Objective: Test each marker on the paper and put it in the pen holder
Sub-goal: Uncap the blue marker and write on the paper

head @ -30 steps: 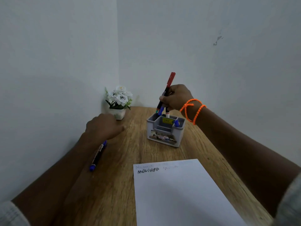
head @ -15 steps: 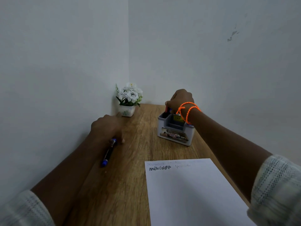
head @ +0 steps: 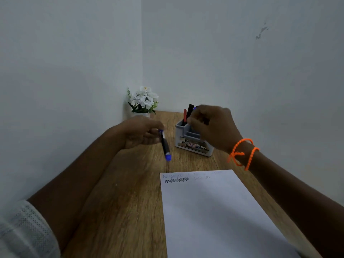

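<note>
Visibly, one blue marker (head: 165, 145), one holder (head: 193, 141)

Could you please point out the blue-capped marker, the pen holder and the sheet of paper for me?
blue-capped marker (head: 164, 144): head view, middle of its dark barrel.
pen holder (head: 193, 146): head view, its labelled front wall.
sheet of paper (head: 214, 211): head view, blank middle of the page.
</note>
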